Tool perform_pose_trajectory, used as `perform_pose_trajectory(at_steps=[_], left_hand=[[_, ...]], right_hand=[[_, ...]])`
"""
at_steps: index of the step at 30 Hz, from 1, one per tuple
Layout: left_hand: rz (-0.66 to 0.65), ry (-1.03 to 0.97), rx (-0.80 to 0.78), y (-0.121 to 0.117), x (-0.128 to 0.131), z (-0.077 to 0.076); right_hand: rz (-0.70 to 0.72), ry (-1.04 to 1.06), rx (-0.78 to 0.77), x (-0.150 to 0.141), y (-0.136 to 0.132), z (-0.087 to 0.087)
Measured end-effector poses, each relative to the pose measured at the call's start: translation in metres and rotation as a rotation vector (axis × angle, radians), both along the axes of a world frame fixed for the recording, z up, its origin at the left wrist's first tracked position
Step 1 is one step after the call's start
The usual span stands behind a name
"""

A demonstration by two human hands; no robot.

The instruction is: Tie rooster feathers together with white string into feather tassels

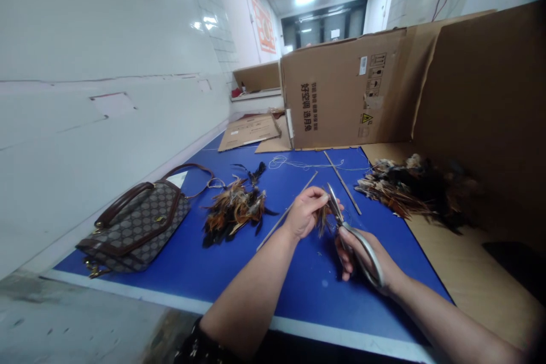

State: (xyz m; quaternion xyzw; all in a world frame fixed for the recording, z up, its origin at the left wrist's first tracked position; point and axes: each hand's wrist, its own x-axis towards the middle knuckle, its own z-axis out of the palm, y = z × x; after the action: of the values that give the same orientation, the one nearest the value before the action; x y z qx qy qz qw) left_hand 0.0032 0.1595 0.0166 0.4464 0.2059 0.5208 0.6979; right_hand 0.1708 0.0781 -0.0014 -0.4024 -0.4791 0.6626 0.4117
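My left hand (306,213) pinches a small bunch of brown feathers (323,220), whose tips hang down below the fingers. Around the handles of a pair of scissors (371,264) my right hand (354,247) is closed. The scissor blades point up and away, right beside the left fingertips; whether they touch the bunch I cannot tell. On the blue table to the left lies a loose heap of brown and black feathers (234,210). A larger pile of feathers (409,185) rests on cardboard at the right.
A patterned handbag (140,227) stands at the table's left side by the wall. Two thin sticks, one a flat strip (342,183), and tangled pale string (298,164) lie beyond my hands. A big cardboard box (341,91) walls off the back; flat cardboard (249,132) lies beside it.
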Motion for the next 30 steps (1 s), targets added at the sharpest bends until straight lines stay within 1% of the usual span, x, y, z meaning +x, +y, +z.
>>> perform_pose_trajectory(at_steps=[5,15,20,30], left_hand=[[0.025,0.014,0.028,0.003,0.001,-0.004],[-0.011,0.050,0.096,0.007,0.000,-0.012],[0.042,0.121,0.113,0.009,-0.001,-0.015],[0.076,0.263,0.231,0.012,-0.010,-0.011]], right_hand=[[0.009,0.021,0.019,0.002,-0.001,-0.002],[0.017,0.042,0.004,0.004,-0.001,-0.003],[0.018,0.035,0.012,0.005,-0.001,-0.003],[0.023,0.036,-0.007,0.005,-0.005,-0.001]])
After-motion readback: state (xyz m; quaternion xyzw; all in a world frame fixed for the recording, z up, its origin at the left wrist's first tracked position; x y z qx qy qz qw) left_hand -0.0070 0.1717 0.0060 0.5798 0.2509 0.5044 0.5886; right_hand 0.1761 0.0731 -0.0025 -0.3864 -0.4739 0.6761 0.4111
